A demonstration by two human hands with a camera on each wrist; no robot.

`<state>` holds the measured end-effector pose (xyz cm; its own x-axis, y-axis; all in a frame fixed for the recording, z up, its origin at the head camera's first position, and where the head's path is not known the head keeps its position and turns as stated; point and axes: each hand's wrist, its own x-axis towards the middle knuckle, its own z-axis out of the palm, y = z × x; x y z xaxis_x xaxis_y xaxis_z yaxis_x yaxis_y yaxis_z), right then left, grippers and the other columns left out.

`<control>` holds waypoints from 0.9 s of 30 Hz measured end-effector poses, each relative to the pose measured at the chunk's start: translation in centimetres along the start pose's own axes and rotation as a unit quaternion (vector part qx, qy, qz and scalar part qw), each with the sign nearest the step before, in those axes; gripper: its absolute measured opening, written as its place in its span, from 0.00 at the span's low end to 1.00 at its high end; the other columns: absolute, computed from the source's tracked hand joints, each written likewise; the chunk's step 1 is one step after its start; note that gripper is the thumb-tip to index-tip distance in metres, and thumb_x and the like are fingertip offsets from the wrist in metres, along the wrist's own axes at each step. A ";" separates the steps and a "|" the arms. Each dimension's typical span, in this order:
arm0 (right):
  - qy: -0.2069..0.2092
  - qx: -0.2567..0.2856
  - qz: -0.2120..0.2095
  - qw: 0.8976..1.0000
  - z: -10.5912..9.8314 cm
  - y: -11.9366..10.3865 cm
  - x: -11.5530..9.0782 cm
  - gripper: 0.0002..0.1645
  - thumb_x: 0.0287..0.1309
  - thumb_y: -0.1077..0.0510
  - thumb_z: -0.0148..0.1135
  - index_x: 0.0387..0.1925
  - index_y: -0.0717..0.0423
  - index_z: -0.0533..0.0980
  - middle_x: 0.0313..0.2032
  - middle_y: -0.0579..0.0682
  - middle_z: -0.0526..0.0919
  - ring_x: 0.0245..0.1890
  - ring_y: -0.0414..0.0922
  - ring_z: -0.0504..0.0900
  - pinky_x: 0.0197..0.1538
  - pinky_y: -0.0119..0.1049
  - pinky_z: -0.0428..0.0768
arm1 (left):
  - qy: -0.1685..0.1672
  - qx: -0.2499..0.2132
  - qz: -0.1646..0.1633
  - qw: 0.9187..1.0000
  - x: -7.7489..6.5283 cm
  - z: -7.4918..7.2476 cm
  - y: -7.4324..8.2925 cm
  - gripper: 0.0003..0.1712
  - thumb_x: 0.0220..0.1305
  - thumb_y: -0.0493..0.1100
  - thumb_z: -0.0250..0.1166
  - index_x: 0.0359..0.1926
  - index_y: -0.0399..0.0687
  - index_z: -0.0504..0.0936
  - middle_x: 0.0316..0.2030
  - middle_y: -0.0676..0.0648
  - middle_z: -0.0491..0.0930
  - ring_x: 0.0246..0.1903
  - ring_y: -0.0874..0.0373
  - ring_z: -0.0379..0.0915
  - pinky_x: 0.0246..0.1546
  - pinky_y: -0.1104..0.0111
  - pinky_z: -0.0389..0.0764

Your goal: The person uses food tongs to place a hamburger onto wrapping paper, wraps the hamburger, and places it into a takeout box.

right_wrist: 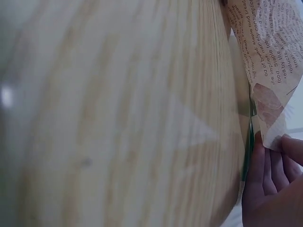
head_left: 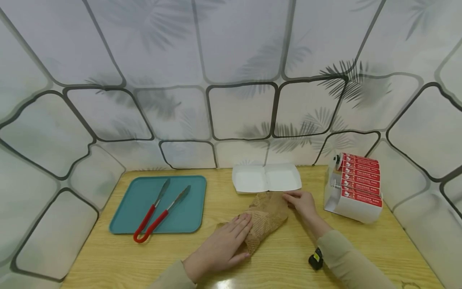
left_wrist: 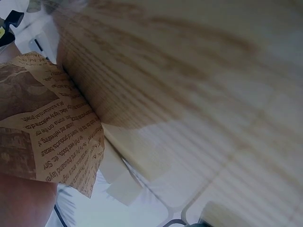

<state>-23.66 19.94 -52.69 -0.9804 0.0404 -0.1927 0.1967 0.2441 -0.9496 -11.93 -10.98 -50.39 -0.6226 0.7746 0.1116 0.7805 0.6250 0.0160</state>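
A brown sheet of newsprint-patterned wrapping paper (head_left: pixel 267 222) lies folded on the wooden table, in front of me. My left hand (head_left: pixel 227 241) rests on its left side with the fingers stretched out flat. At the paper's upper right corner, my right hand (head_left: pixel 303 202) pinches the edge between thumb and fingers. The right wrist view shows that grip closely, with the thumb of the right hand (right_wrist: pixel 277 182) over the printed paper (right_wrist: pixel 272 56). In the left wrist view the paper (left_wrist: pixel 71 127) covers most of the left hand. Whatever the folds may enclose is hidden.
Behind the paper stands an open white takeaway box (head_left: pixel 249 178). To the left, red-handled tongs (head_left: pixel 149 218) lie across a teal tray (head_left: pixel 122 220). A white holder (head_left: pixel 357 208) with red-labelled packs is at right. By the right sleeve sits a small black object (head_left: pixel 316 260) with a yellow label.
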 end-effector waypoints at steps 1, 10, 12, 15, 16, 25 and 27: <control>-0.001 0.003 0.001 1.000 0.0 0.0 0.0 0.19 0.71 0.61 0.68 0.55 0.73 0.84 0.35 0.42 0.92 0.31 0.30 0.85 0.35 0.24 0.87 | 0.000 -0.001 0.000 1.000 0.0 0.0 0.0 0.45 0.82 0.63 0.52 0.83 0.38 0.56 0.83 0.38 0.55 0.83 0.48 0.53 0.83 0.58 0.62; -0.020 -0.024 0.008 0.999 0.3 -0.1 -0.1 0.23 0.70 0.57 0.71 0.59 0.69 0.83 0.38 0.42 0.93 0.31 0.29 0.81 0.34 0.25 0.82 | -0.004 -0.012 -0.002 1.000 0.0 0.1 0.0 0.46 0.81 0.64 0.52 0.84 0.38 0.55 0.84 0.39 0.53 0.84 0.48 0.51 0.84 0.58 0.60; -0.025 -0.026 0.005 0.999 0.4 -0.2 -0.2 0.23 0.69 0.58 0.71 0.59 0.69 0.83 0.38 0.41 0.92 0.32 0.30 0.81 0.34 0.26 0.81 | -0.001 -0.009 -0.001 1.000 0.0 0.1 0.0 0.45 0.82 0.63 0.52 0.83 0.38 0.56 0.84 0.39 0.54 0.84 0.48 0.52 0.84 0.58 0.61; -0.028 -0.030 0.001 0.999 0.5 -0.2 -0.4 0.23 0.70 0.58 0.71 0.60 0.69 0.82 0.41 0.44 0.93 0.33 0.30 0.81 0.35 0.26 0.81 | 0.001 -0.004 0.000 1.000 0.0 0.0 0.1 0.45 0.82 0.63 0.52 0.83 0.38 0.56 0.84 0.38 0.54 0.84 0.48 0.52 0.84 0.58 0.61; -0.024 -0.032 -0.002 0.999 0.6 -0.2 -0.4 0.23 0.70 0.58 0.70 0.59 0.69 0.82 0.42 0.45 0.93 0.33 0.30 0.80 0.35 0.26 0.80 | 0.000 -0.003 0.000 1.000 0.0 0.0 0.0 0.45 0.82 0.63 0.51 0.83 0.38 0.56 0.84 0.38 0.54 0.84 0.48 0.52 0.84 0.58 0.61; -0.005 -0.040 -0.032 0.999 1.0 -0.4 -0.8 0.21 0.75 0.56 0.65 0.60 0.68 0.82 0.57 0.61 0.88 0.46 0.28 0.81 0.47 0.17 0.80 | 0.006 0.002 0.001 1.000 0.0 0.1 0.1 0.45 0.81 0.63 0.53 0.83 0.37 0.57 0.84 0.38 0.54 0.83 0.48 0.53 0.84 0.58 0.61; -0.006 -0.036 -0.034 0.999 1.1 -0.5 -0.9 0.22 0.77 0.56 0.63 0.62 0.67 0.81 0.61 0.61 0.86 0.52 0.30 0.81 0.50 0.14 0.78 | 0.006 0.004 0.001 1.000 0.0 0.2 0.0 0.45 0.81 0.64 0.52 0.83 0.38 0.56 0.84 0.39 0.54 0.83 0.48 0.52 0.84 0.58 0.61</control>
<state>-22.83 18.74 -52.31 -0.9913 0.0095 -0.1316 0.1279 0.3142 -0.9407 -11.91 -10.97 -50.55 -0.6202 0.7745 0.1244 0.7812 0.6242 0.0077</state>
